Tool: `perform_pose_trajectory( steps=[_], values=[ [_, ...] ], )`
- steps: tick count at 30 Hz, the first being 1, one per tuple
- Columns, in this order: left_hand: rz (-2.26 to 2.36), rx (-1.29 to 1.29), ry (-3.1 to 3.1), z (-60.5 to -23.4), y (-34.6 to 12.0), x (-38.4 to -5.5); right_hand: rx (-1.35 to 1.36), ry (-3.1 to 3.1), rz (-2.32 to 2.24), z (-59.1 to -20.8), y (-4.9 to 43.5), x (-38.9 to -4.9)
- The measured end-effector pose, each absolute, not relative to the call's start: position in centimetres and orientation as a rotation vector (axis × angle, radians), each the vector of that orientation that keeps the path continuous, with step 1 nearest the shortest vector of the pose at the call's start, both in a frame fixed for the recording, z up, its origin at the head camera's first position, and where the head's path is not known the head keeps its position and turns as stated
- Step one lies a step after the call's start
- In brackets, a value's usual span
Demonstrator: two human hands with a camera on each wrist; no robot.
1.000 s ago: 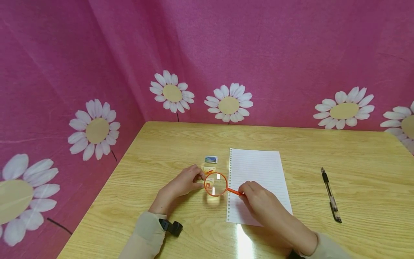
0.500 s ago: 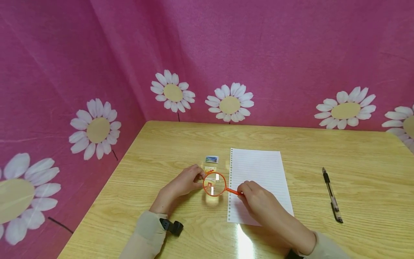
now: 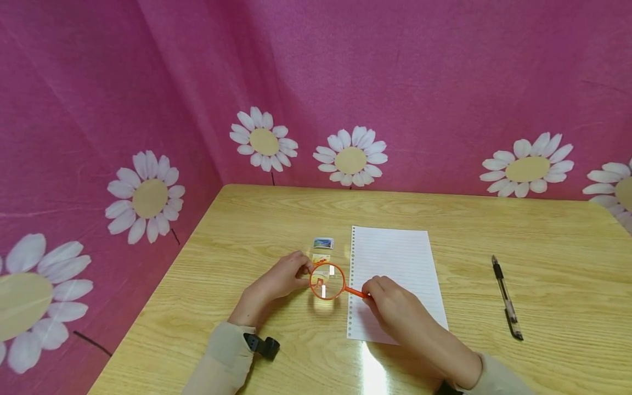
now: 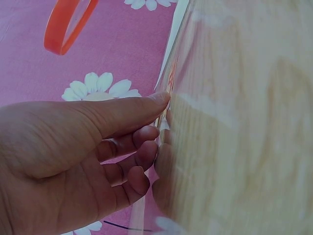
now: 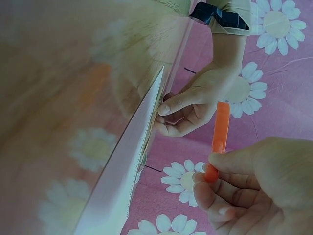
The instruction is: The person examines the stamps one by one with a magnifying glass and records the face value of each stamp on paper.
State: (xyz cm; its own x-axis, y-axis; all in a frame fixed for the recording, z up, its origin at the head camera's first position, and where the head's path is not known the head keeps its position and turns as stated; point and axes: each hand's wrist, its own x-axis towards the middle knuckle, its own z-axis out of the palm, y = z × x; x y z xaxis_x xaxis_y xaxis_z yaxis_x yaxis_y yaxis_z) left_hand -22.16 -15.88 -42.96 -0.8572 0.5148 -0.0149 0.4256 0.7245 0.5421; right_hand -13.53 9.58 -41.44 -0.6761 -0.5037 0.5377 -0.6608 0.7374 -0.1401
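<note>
My right hand pinches the orange handle of a magnifying glass. In the right wrist view, thumb and curled fingers meet on the orange magnifying glass, seen edge-on. Its round lens hovers over the nearest of 3 small stamps; through it a yellowish stamp with a red figure shows. At that stamp's left edge, my left hand has thumb and fingertips on it, fingers curled. The left wrist view shows the left hand low at the tabletop, the stamp mostly hidden. Beyond lie a yellow-red stamp and a blue stamp.
A lined, punched sheet of paper lies right of the stamps, partly under my right hand. Farther right is a black-capped pen. The wooden table ends at a pink daisy-patterned cloth at the back and left.
The magnifying glass has shifted very slightly left over the stamp, bringing more of it into the lens. My left hand stays in place at the stamp.
</note>
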Motion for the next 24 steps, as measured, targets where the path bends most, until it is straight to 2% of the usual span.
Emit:
perform_pose_trajectory(
  steps=[24],
  values=[
    [0.796, 0.755, 2.771, -42.87, -15.90, -22.15, 0.908, -2.443, 0.447, -41.55, 9.51, -13.66]
  ],
)
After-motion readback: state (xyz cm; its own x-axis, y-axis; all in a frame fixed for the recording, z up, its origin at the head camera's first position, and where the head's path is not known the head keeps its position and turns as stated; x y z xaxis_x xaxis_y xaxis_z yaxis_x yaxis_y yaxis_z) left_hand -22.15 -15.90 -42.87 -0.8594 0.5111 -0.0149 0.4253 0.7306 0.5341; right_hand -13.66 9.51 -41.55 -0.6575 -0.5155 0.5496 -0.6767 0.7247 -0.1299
